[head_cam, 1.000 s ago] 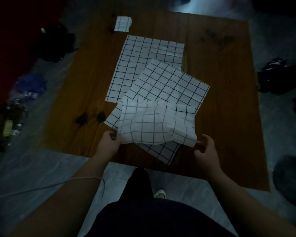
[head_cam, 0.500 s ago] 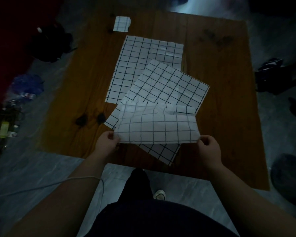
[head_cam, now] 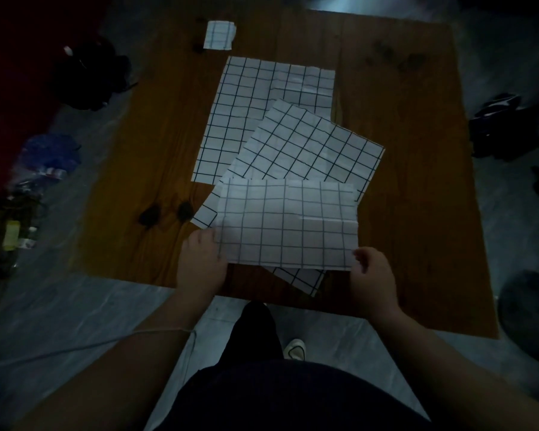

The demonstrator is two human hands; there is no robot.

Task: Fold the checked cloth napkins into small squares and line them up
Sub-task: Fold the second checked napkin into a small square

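Since a second ago your held napkin (head_cam: 288, 222) has flattened, its far edge spread away from both hands. Your left hand (head_cam: 201, 262) pinches its near left corner, and your right hand (head_cam: 372, 281) pinches its near right corner. Beneath it lies a tilted napkin (head_cam: 311, 144), beyond that a flat napkin (head_cam: 255, 98), and farthest off on the tabletop (head_cam: 417, 213) a folded square (head_cam: 219, 35).

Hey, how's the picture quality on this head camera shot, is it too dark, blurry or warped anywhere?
Head view: very dim, no glare; the held napkin, gripped between the left hand and right hand, is the brightest area. Head view: floor clutter around the table sinks into near black. Head view: grid lines read slightly soft; the wide lens skews the table's outline.
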